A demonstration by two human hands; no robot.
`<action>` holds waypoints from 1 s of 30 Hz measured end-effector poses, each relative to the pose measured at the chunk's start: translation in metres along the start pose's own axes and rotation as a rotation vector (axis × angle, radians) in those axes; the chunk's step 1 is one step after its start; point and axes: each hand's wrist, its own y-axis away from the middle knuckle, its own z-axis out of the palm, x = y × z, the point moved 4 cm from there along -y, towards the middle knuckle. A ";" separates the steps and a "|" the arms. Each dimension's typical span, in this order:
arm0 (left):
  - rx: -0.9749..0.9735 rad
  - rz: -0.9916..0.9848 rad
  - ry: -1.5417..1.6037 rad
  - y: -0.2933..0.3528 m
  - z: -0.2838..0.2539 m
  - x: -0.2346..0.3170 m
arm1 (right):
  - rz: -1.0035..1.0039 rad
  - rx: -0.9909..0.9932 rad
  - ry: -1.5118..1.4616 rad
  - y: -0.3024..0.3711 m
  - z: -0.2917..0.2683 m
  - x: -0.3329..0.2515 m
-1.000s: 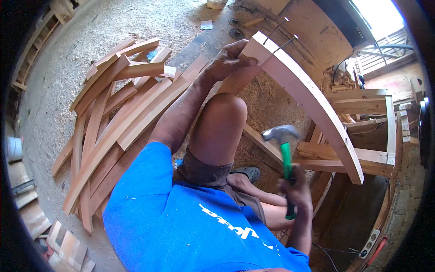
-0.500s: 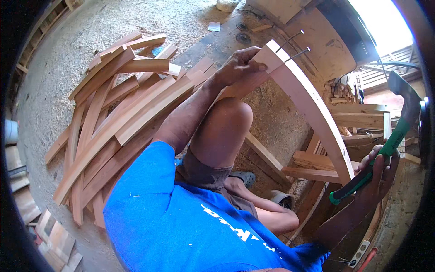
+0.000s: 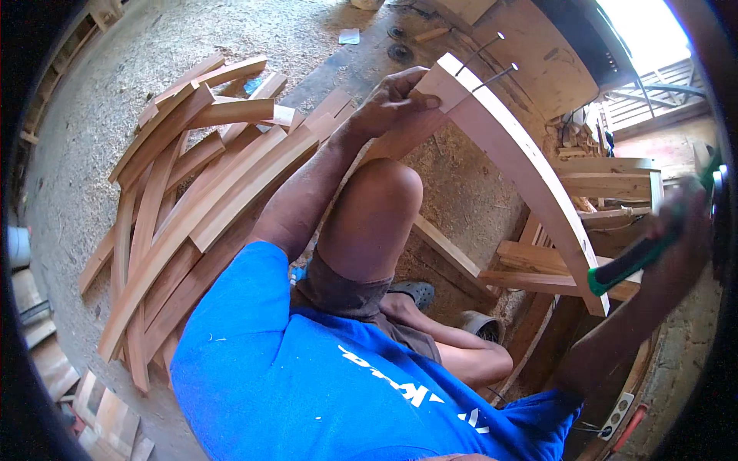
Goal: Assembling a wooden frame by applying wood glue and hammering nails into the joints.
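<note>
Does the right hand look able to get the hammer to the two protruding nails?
Probably yes: the right hand, holding the hammer out to the right, seems to have open space toward the nails, whose heads stand clear of the curved board. The left hand grips the board's end.

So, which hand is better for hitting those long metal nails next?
Probably the right hand: it holds the green-and-black hammer. The left hand grips the pale wooden corner beside the thin metal nails, so it seems better for steadying.
</note>
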 end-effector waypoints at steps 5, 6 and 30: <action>-0.009 0.032 -0.015 0.002 0.005 0.006 | -0.280 -0.576 0.725 0.044 0.085 0.038; -0.013 0.057 -0.006 0.001 0.004 0.008 | -0.138 -0.556 0.504 0.046 0.081 0.046; 0.007 0.037 0.030 0.003 0.003 0.002 | 0.046 -0.130 0.207 -0.012 0.043 -0.004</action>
